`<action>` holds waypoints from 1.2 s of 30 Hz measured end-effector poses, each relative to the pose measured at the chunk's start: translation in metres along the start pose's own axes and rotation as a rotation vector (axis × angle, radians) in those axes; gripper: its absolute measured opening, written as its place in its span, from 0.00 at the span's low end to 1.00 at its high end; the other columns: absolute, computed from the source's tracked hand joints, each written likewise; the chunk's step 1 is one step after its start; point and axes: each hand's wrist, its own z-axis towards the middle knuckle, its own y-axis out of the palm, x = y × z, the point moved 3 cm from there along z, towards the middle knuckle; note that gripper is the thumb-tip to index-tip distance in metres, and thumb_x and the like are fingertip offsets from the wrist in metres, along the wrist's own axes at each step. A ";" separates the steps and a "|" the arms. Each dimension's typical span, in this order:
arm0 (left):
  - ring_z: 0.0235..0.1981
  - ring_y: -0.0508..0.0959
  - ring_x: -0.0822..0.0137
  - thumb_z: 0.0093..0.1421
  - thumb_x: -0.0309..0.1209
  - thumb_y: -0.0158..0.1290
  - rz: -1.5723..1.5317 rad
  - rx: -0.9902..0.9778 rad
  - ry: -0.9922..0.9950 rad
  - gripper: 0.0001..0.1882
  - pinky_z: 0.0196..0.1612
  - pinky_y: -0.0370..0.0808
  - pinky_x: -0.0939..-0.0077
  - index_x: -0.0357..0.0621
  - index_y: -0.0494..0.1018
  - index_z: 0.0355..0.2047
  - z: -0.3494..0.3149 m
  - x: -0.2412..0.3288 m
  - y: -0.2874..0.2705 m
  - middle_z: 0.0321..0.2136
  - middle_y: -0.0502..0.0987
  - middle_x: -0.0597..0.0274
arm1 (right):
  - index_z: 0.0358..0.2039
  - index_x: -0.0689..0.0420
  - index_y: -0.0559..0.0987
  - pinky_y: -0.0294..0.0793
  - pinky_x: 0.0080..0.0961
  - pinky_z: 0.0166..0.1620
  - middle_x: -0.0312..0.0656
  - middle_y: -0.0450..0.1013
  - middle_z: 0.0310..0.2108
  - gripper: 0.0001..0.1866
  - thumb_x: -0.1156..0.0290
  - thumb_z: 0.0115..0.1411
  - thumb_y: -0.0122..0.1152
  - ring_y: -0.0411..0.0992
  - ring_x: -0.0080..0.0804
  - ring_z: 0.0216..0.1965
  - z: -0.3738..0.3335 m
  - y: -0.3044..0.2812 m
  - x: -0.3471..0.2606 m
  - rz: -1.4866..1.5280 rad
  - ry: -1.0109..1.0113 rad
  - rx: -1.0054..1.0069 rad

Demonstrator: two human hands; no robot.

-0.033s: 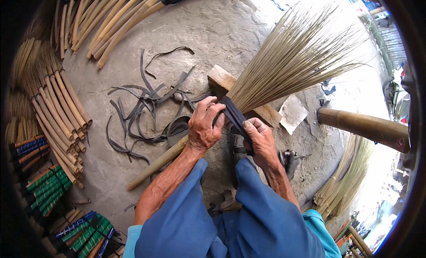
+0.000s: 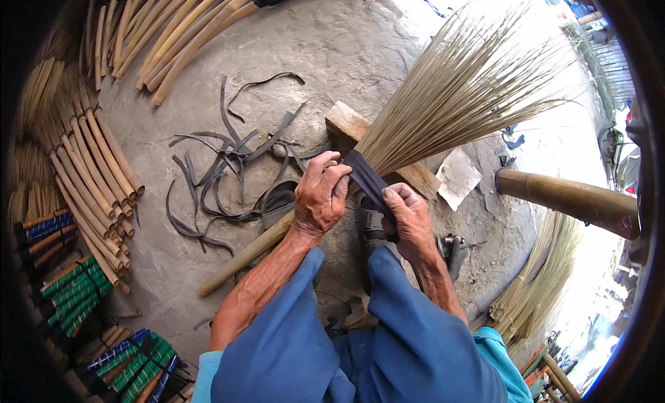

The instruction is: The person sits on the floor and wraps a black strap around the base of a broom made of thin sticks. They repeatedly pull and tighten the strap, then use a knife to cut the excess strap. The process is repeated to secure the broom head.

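A grass broom lies slantwise in front of me, its straw head [image 2: 450, 91] fanning out to the upper right and its bamboo handle [image 2: 246, 256] running to the lower left under my left forearm. At the broom's neck, my left hand [image 2: 321, 195] is closed, with its fingertips against the black rubber strip [image 2: 366, 174]. My right hand [image 2: 409, 219] pinches that flat strip between thumb and fingers, stretched out from the neck toward my right knee. The strip's far end is hidden in the right hand.
A wooden block [image 2: 346, 122] lies under the broom. Loose black strips [image 2: 222, 174] are scattered left of it. Bamboo-handled brooms [image 2: 93, 174] and green-wrapped handles [image 2: 73, 296] are stacked at left. A thick bamboo pole [image 2: 564, 199] and straw bundles [image 2: 540, 278] are at right.
Almost nothing differs. The right hand and the strip have shifted very slightly; the broom and the left hand stay in nearly the same place.
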 end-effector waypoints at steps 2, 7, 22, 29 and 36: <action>0.51 0.86 0.48 0.65 0.23 0.64 -0.043 0.042 0.010 0.10 0.51 0.85 0.56 0.42 0.79 0.46 -0.002 -0.001 -0.002 0.56 0.80 0.49 | 0.42 0.52 0.79 0.61 0.16 0.24 0.24 0.70 0.28 0.13 0.56 0.77 0.66 0.63 0.11 0.23 0.000 -0.002 -0.006 0.030 -0.067 0.032; 0.48 0.86 0.47 0.63 0.21 0.61 -0.057 0.074 0.013 0.09 0.50 0.85 0.55 0.39 0.77 0.43 -0.006 -0.004 -0.001 0.51 0.81 0.48 | 0.43 0.52 0.79 0.62 0.14 0.24 0.24 0.72 0.29 0.12 0.57 0.77 0.66 0.64 0.10 0.23 0.002 -0.014 -0.008 -0.012 -0.132 0.099; 0.57 0.81 0.36 0.57 0.41 0.73 0.201 -0.268 -0.310 0.46 0.59 0.79 0.46 0.37 0.66 0.70 0.022 -0.008 -0.010 0.57 0.78 0.38 | 0.37 0.64 0.78 0.70 0.35 0.38 0.38 0.70 0.27 0.22 0.56 0.80 0.59 0.66 0.27 0.32 0.074 0.029 -0.015 -0.564 -0.400 -0.015; 0.59 0.80 0.39 0.54 0.36 0.75 0.178 -0.243 -0.240 0.45 0.59 0.79 0.49 0.38 0.68 0.68 0.010 0.003 0.000 0.57 0.78 0.43 | 0.35 0.59 0.78 0.65 0.24 0.34 0.27 0.68 0.28 0.17 0.59 0.76 0.67 0.62 0.16 0.31 0.025 0.010 0.000 -0.298 -0.162 -0.004; 0.58 0.80 0.42 0.56 0.25 0.69 0.055 -0.044 0.073 0.24 0.59 0.80 0.50 0.44 0.77 0.54 0.006 0.006 -0.004 0.56 0.79 0.47 | 0.34 0.51 0.75 0.63 0.19 0.33 0.23 0.67 0.28 0.15 0.63 0.69 0.75 0.62 0.12 0.30 0.014 0.001 0.013 -0.090 -0.076 -0.002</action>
